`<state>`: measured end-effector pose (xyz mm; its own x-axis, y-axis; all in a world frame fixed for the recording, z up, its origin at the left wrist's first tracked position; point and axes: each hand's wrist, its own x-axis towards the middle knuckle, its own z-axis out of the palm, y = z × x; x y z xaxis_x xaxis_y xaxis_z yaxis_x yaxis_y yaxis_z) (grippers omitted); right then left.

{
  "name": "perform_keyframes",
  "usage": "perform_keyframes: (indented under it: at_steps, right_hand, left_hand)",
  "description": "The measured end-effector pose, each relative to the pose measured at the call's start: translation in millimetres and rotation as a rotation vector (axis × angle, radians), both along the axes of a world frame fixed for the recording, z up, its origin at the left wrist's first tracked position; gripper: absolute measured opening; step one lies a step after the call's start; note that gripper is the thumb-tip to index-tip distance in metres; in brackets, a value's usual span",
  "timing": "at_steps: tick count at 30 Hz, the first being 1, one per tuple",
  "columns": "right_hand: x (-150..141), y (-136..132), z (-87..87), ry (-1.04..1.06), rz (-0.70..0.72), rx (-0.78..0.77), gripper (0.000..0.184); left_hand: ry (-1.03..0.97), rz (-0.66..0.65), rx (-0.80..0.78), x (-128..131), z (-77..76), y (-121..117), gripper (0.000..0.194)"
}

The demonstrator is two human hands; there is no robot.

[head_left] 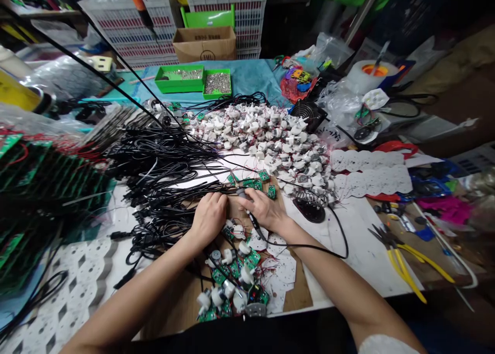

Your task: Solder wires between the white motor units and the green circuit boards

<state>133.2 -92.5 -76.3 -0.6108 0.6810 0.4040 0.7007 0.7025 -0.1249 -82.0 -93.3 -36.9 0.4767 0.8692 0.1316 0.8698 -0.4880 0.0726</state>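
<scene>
The right hand (263, 209) is wrapped around the soldering iron (253, 222) — just nearside of the green circuit boards (264, 176), its long axis slanting away and leftward. The left hand (211, 213), curled by the black cables (178, 194), sits farther from those boards — what it pinches, I cannot tell.

Cables (162, 150) black — circuit boards (271, 191) green — plier handles (406, 272) yellow.

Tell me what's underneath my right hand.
Brown cardboard shows beside your right hand, which holds a pen-shaped tool with a black cable. Whatever lies directly under the hand is covered.
</scene>
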Motion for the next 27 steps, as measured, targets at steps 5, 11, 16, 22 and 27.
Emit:
perform_keyframes:
  at_steps: [5, 11, 16, 22, 27]
  right_hand:
    - [2.1, 8.8, -3.6, 0.045, -0.074, 0.056, 0.023]
    - [2.2, 20.7, -1.5, 0.117, -0.090, 0.068, 0.027]
    - [1.5, 14.7, 8.4, 0.190, -0.078, 0.039, 0.028]
    - [15.3, -17.6, 23.3, 0.349, -0.073, 0.070, 0.032]
    - [30.1, -61.3, 35.1, 0.396, -0.094, 0.049, 0.039]
  left_hand:
    - [-0.036, 0.035, -0.023, -3.2, -2.8, -1.2, 0.018]
    - [-0.099, 0.111, -0.081, -2.6, -4.8, 9.2, 0.012]
    - [-0.224, 0.206, -0.163, -3.8, 2.3, 29.1, 0.016]
    - [-0.591, 0.279, -0.344, -21.9, 15.2, 44.3, 0.019]
    - [-0.318, -0.185, -0.593, -26.5, 21.9, 37.7, 0.016]
